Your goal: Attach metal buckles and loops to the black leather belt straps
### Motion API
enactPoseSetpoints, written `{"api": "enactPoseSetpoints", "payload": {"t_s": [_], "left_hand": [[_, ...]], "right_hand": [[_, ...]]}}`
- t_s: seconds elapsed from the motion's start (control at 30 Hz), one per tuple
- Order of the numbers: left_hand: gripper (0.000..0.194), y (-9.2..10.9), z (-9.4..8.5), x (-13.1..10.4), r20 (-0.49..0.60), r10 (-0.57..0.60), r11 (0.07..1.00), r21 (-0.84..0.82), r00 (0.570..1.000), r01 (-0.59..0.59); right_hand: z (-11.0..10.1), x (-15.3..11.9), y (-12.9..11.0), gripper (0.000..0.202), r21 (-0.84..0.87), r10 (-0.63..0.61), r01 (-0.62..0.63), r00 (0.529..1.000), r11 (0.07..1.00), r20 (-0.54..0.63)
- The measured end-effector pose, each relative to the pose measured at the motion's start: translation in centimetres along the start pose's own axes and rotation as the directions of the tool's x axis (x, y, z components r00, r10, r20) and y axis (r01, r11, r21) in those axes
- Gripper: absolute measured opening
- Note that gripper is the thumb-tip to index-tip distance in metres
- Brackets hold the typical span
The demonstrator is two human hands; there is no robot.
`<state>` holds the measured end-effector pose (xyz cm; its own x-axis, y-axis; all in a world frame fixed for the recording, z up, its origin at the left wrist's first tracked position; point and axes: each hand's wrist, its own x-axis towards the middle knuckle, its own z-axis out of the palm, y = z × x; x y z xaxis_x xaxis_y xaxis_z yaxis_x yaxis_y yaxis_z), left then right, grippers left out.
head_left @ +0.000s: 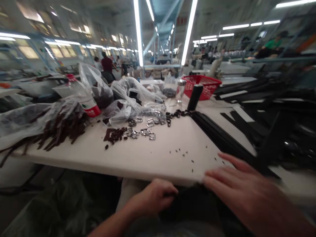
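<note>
Brown strips lie partly under clear plastic at the left of the pale surface, then a bottle, small brown pieces and metal buckles. Below the front edge, the left hand is clenched; whether it grips the dark material beside it, I cannot tell. Small dark bits lie scattered before black strips. The right hand, blurred, is open near them, fingers extended.

left hand curled, right hand spread
</note>
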<state>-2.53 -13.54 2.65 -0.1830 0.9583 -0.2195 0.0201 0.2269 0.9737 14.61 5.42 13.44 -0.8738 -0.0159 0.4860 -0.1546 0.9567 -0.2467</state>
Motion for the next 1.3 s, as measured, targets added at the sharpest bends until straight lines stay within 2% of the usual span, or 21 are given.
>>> {"api": "enactPoseSetpoints", "payload": {"t_s": [0.03, 0.1, 0.17, 0.2, 0.23, 0.3, 0.37, 0.43, 0.5, 0.6, 0.7, 0.77, 0.97, 1.07, 1.17, 1.3], "left_hand": [[0.012, -0.2, 0.4, 0.4, -0.084, 0.035, 0.999, 0.022, 0.996, -0.033], [0.022, -0.3, 1.0, 1.1, -0.194, 0.053, 0.996, -0.065, 0.98, -0.066], [0.03, 0.0, 1.4, 1.5, -0.256, 0.034, 0.98, -0.181, 0.966, -0.083], [0.032, 0.1, 1.6, 1.6, -0.272, 0.013, 0.969, -0.235, 0.962, -0.079], [0.033, 0.3, 1.8, 1.6, -0.291, -0.009, 0.959, -0.275, 0.957, -0.074], [0.032, 0.6, 2.1, 1.8, -0.327, -0.044, 0.94, -0.333, 0.944, -0.072], [0.028, 0.7, 2.4, 2.0, -0.343, -0.058, 0.925, -0.372, 0.938, -0.079], [0.026, 0.7, 3.0, 2.2, -0.324, -0.054, 0.917, -0.39, 0.945, -0.081], [0.025, 0.6, 3.6, 2.4, -0.306, -0.042, 0.919, -0.385, 0.951, -0.084], [0.023, 0.1, 4.4, 2.5, -0.331, -0.011, 0.932, -0.346, 0.944, -0.111], [0.023, -0.6, 4.8, 2.5, -0.353, -0.003, 0.935, -0.333, 0.936, -0.123], [0.022, -1.0, 5.1, 2.5, -0.356, -0.013, 0.927, -0.354, 0.934, -0.122], [0.025, -1.4, 5.9, 2.8, -0.331, -0.106, 0.891, -0.451, 0.938, -0.058], [0.027, -1.4, 6.2, 3.1, -0.343, -0.13, 0.882, -0.468, 0.93, -0.05], [0.027, -1.1, 6.3, 3.4, -0.343, -0.145, 0.865, -0.499, 0.928, -0.049], [0.028, -0.2, 5.9, 3.2, -0.302, -0.063, 0.882, -0.463, 0.951, -0.088]], "right_hand": [[-0.1, 0.8, 0.5, 0.029, -0.042, -0.003, 0.002, 1.0, 0.999, -0.017], [0.4, 1.7, 1.4, 0.021, -0.081, 0.084, -0.097, 0.985, 0.992, -0.148], [1.7, 1.5, 1.9, 0.016, 0.004, 0.268, -0.273, 0.94, 0.962, -0.211], [2.6, 1.0, 2.0, 0.015, 0.067, 0.368, -0.362, 0.909, 0.93, -0.196], [3.6, 0.3, 1.8, 0.014, 0.142, 0.457, -0.439, 0.878, 0.887, -0.14], [5.8, -1.1, 1.2, 0.014, 0.329, 0.555, -0.543, 0.829, 0.772, 0.066], [7.8, -2.3, 0.2, 0.019, 0.556, 0.527, -0.582, 0.803, 0.593, 0.278], [9.5, -2.8, -0.8, 0.033, 0.716, 0.48, -0.574, 0.795, 0.397, 0.371], [10.8, -2.9, -1.5, 0.043, 0.797, 0.519, -0.537, 0.781, 0.276, 0.347], [12.0, -3.1, -2.1, 0.05, 0.856, 0.587, -0.474, 0.759, 0.205, 0.28], [12.7, -3.7, -2.4, 0.053, 0.895, 0.594, -0.42, 0.762, 0.149, 0.259], [12.9, -3.9, -2.7, 0.052, 0.922, 0.619, -0.378, 0.745, 0.086, 0.248], [12.8, -3.3, -3.2, 0.045, 0.934, 0.715, -0.323, 0.617, -0.153, 0.33], [12.7, -2.8, -3.1, 0.044, 0.929, 0.741, -0.326, 0.578, -0.174, 0.341], [12.6, -2.5, -2.9, 0.044, 0.932, 0.779, -0.342, 0.55, -0.119, 0.302], [12.3, -2.1, -2.1, 0.046, 0.918, 0.79, -0.389, 0.537, -0.079, 0.295]]}}
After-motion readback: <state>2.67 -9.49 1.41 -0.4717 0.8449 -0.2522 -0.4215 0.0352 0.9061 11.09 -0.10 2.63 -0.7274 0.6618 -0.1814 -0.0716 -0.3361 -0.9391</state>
